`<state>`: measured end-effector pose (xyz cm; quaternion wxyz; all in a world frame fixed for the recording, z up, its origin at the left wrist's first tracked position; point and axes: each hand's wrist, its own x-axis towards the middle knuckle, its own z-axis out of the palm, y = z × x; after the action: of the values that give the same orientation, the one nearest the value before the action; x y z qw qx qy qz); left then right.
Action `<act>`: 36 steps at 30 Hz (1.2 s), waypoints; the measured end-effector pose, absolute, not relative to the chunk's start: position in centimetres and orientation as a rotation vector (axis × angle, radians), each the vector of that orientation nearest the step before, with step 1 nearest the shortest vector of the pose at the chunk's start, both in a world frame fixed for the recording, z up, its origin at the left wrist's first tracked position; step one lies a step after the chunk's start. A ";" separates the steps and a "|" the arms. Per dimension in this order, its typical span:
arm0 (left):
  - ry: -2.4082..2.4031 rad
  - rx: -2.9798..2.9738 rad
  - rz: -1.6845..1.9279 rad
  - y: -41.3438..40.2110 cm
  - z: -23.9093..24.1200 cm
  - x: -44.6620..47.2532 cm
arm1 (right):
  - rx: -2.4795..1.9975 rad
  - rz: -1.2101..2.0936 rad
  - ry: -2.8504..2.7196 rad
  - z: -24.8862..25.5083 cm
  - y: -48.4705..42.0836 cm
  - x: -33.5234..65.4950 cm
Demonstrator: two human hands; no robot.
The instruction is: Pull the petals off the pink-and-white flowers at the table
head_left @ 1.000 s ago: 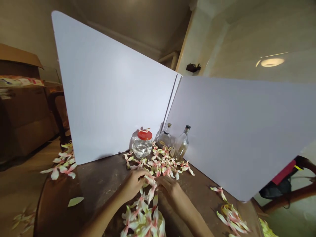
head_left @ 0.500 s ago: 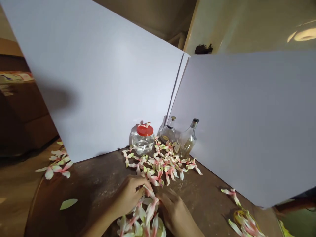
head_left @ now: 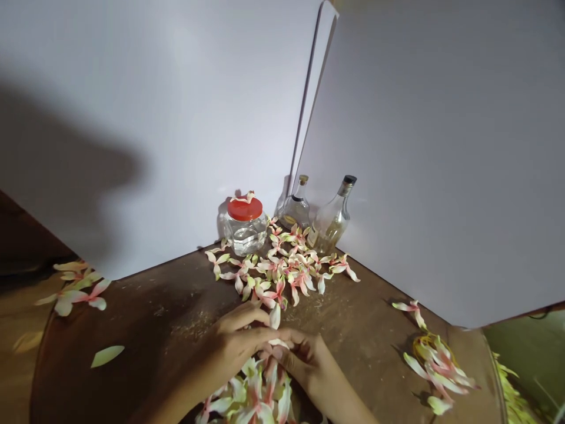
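Head view is showing the left hand (head_left: 236, 335) and the right hand (head_left: 311, 359) meeting at the fingertips, the grip of both pinching one pale flower (head_left: 275, 317) between them, though the fingers are hiding most of it. Squeezing harder could be tearing its petals; too light a pinch could be letting it slip. Just below the hands, a bunch of pink-and-white flowers (head_left: 256, 397) is running out of frame, and a lowering wrist could be crushing it. Ahead, loose flowers (head_left: 298, 265) are lying on the table (head_left: 362, 353), the nearest close enough for the left knuckles to be brushing them aside. Farther back, a red-lidded jar (head_left: 247, 240) and two bottles (head_left: 332, 221) are standing before white panels (head_left: 198, 118); a careless reach could be toppling the glass. At the table's left edge, more flowers (head_left: 95, 294) are resting where a forearm sweep could be knocking them off
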<state>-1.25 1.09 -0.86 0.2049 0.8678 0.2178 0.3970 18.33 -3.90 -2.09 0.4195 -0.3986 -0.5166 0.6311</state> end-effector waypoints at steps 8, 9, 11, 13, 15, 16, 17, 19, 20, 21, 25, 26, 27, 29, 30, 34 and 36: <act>0.592 2.318 1.142 1.4 -0.9 -1.5 | -1.022 1.566 -1.252 -2.5 -4.5 18.0; 0.601 2.304 1.146 1.4 -0.9 -1.5 | -1.037 1.551 -1.246 -2.6 -4.5 18.0; 0.612 2.263 1.135 1.3 -1.0 -1.5 | -1.050 1.529 -1.249 -2.7 -4.6 18.1; 0.628 2.231 1.103 1.2 -1.1 -1.5 | -1.052 1.521 -1.262 -2.7 -4.6 18.1; 0.633 2.205 1.089 1.1 -1.2 -1.6 | -1.064 1.520 -1.282 -2.7 -4.6 18.1; 0.628 2.194 1.090 1.1 -1.2 -1.6 | -1.073 1.515 -1.291 -2.6 -4.6 18.1; 0.621 2.183 1.096 1.1 -1.3 -1.6 | -1.076 1.509 -1.298 -2.6 -4.7 18.1; 0.607 2.164 1.101 1.1 -1.3 -1.7 | -1.068 1.492 -1.313 -2.5 -4.7 18.1; 0.605 2.157 1.101 1.1 -1.3 -1.7 | -1.059 1.483 -1.321 -2.4 -4.7 18.1; 0.604 2.152 1.103 1.1 -1.4 -1.7 | -1.051 1.470 -1.330 -2.4 -4.7 18.1; 0.595 2.130 1.105 1.1 -1.6 -1.6 | -1.048 1.446 -1.350 -2.3 -4.8 18.0; 0.591 2.121 1.112 1.1 -1.6 -1.6 | -1.045 1.445 -1.353 -2.4 -4.8 18.0; 0.585 2.115 1.123 1.0 -1.7 -1.6 | -1.036 1.446 -1.356 -2.4 -4.8 18.0; 0.570 2.108 1.154 1.0 -1.7 -1.5 | -1.018 1.451 -1.361 -2.6 -4.9 18.0; 0.564 2.106 1.173 1.0 -1.7 -1.5 | -1.016 1.452 -1.362 -2.7 -5.0 18.0; 0.568 2.148 1.185 1.0 -1.8 -1.5 | -1.050 1.507 -1.377 -2.6 -5.2 18.3; 0.581 2.199 1.143 1.1 -2.0 -1.7 | -1.043 1.599 -1.404 -2.3 -5.2 18.5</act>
<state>-1.67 1.06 -2.00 0.2937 0.8257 0.2183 0.4293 18.49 -5.19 -2.26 0.3763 -0.4079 -0.5487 0.6253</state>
